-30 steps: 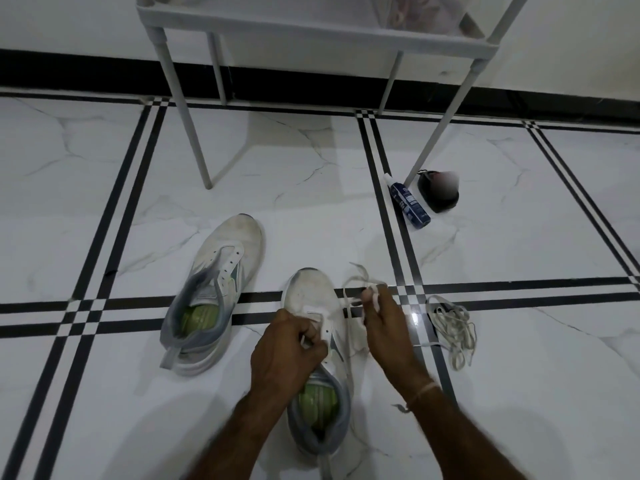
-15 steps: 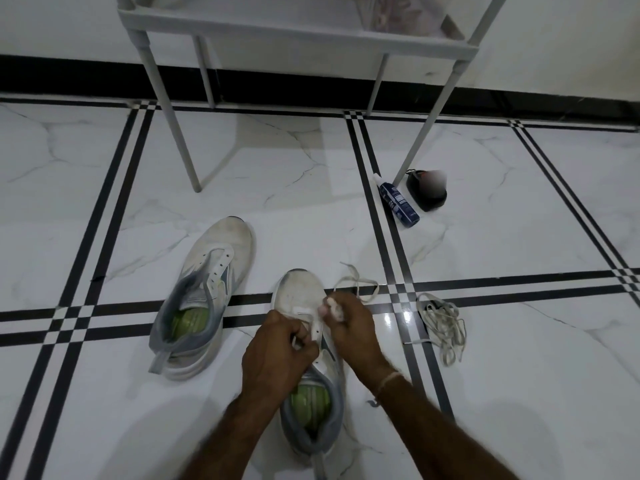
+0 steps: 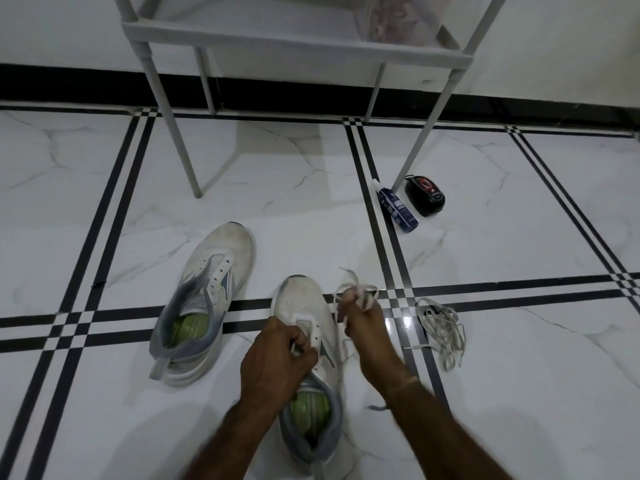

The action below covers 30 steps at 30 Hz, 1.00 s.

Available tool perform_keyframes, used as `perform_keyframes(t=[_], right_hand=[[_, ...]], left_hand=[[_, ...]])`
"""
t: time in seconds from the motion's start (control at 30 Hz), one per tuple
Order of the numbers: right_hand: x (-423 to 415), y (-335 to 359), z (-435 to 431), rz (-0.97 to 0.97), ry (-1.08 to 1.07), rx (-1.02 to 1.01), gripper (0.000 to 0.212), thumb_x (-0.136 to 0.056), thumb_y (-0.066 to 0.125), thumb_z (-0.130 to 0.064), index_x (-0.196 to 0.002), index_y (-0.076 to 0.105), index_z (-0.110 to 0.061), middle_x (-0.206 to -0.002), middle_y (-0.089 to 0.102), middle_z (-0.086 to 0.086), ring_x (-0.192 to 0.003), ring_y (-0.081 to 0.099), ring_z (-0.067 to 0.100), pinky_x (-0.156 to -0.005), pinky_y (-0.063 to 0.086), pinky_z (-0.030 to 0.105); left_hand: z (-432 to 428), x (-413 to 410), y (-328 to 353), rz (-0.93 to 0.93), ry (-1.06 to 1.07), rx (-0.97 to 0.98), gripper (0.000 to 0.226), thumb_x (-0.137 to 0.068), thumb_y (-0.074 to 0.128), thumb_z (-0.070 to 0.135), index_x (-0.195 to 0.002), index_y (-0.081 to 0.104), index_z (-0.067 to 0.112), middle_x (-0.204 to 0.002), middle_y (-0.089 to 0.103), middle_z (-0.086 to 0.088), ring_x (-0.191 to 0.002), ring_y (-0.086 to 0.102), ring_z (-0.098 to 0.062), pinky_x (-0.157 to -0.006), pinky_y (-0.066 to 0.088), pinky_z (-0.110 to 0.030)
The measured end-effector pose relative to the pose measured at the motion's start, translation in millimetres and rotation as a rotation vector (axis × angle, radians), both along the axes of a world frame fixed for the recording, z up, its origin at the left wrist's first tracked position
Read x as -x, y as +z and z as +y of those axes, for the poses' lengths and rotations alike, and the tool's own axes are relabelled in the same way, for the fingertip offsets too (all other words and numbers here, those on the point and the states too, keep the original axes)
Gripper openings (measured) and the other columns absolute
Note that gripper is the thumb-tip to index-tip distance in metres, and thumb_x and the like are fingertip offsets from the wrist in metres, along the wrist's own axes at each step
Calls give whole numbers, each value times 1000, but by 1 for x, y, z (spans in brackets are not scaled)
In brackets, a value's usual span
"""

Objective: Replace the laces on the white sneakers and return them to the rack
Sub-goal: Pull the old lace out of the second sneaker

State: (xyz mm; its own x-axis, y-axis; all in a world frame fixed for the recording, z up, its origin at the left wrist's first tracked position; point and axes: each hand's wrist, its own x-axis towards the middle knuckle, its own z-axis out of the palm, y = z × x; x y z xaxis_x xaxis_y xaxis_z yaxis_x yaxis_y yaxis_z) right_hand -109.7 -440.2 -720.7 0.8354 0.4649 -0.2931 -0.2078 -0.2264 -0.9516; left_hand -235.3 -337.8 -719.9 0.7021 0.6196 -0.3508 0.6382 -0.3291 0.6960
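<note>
On marble floor (image 3: 519, 375), left hand (image 3: 277, 358) pinches the sneaker (image 3: 301, 299) at an eyelet, right hand (image 3: 363, 327) grips bunched lace (image 3: 356, 292), best fed through untwisted.

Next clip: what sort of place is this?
Probably a home, perhaps an entryway: a white marble-look floor with black stripes, a white rack standing on it, and a blue bottle lying by its leg.

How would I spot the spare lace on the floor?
Start at the white rack by the wall; a blue bottle and black container lie at its right leg. Nearer, right of the person's right hand, the spare lace lies on the black floor stripes. Unlike the lace that hand grips, it is an untouched tangled heap.
</note>
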Motion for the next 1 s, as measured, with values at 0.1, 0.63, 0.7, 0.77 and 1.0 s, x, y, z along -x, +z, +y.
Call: perform_keyframes(t=[0.1,0.63,0.7,0.77,1.0], right_hand=[[-16,35,-4,337,-106,-278,24,-105,50,-30,-85,56,-19,-67,53,-3,-67,52,10,-62,41,24],[-8,76,-17,-30,165,-304,29,-95,70,-10,-123,71,-7,-97,69,31,-85,70,36,-74,62,51],[-5,73,-14,-44,55,-307,26,-91,74,-14,-115,74,-7,-91,69,27,-79,70,32,-66,60,41],[-2,69,-16,-82,-10,-298,25,-89,76,-21,-112,76,-11,-94,71,21,-84,72,30,-68,61,39],[0,71,-17,-1,-161,-270,31,-100,64,-32,-97,60,-1,-83,65,20,-68,62,23,-54,52,33]], left_hand=[[-5,-1,1,-14,-56,-245,39,-78,79,46,-113,64,35,-121,54,10,-112,56,-15,-89,46,-30],[-5,-75,79,-475,188,931,47,-94,58,47,-85,75,4,-67,61,-8,-51,47,-7,-43,36,-16],[-8,-78,87,-412,246,906,52,-93,55,56,-72,74,12,-57,53,-1,-48,40,-7,-43,34,-18],[-12,-80,90,-367,239,848,57,-97,49,57,-63,73,17,-52,49,2,-46,37,-7,-44,31,-20],[-28,-89,83,-298,107,897,72,-95,34,70,-102,73,10,-79,64,-8,-55,45,-9,-47,35,-22]])
